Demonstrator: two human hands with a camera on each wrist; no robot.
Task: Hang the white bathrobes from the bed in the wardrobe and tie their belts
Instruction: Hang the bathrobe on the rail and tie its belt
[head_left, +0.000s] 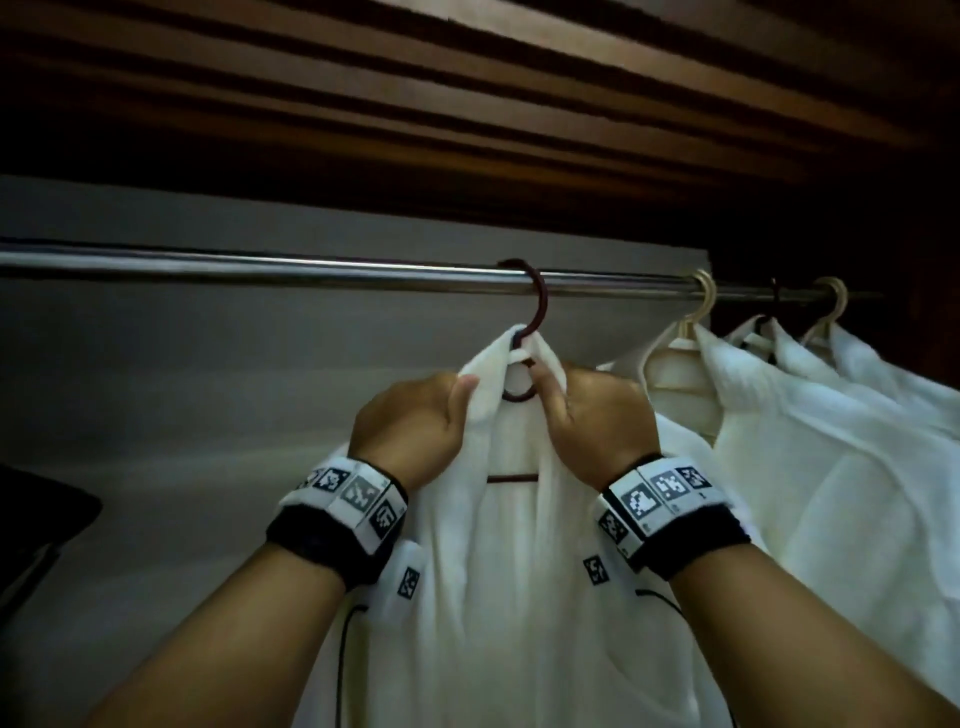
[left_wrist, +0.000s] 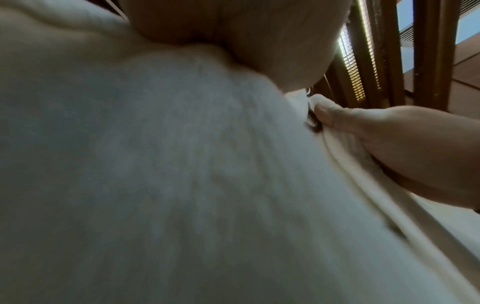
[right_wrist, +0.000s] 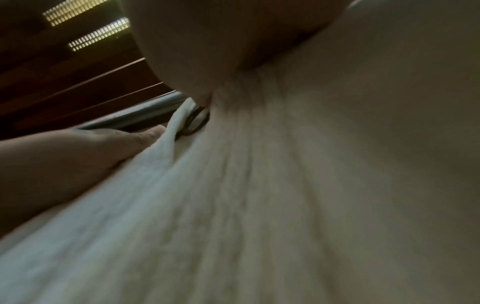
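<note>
A white bathrobe (head_left: 519, 545) hangs on a dark red hanger (head_left: 537, 306) hooked over the metal wardrobe rail (head_left: 260, 267). My left hand (head_left: 415, 421) grips the robe's left collar edge just below the hook. On the other side my right hand (head_left: 587, 415) pinches the right collar edge beside the hanger's ring. In the left wrist view the robe cloth (left_wrist: 168, 174) fills the frame, with the right hand (left_wrist: 389, 144) on the collar. The right wrist view shows the robe (right_wrist: 285, 185), the left hand (right_wrist: 78, 154) and the rail (right_wrist: 137, 115). No belt is visible.
Further right on the rail, several more white bathrobes (head_left: 810, 441) hang on cream hangers (head_left: 701, 306). A slatted dark wood ceiling (head_left: 519, 104) sits close above the rail. The grey back wall (head_left: 182, 415) is bare to the left, with a dark object (head_left: 36, 519) at the far left.
</note>
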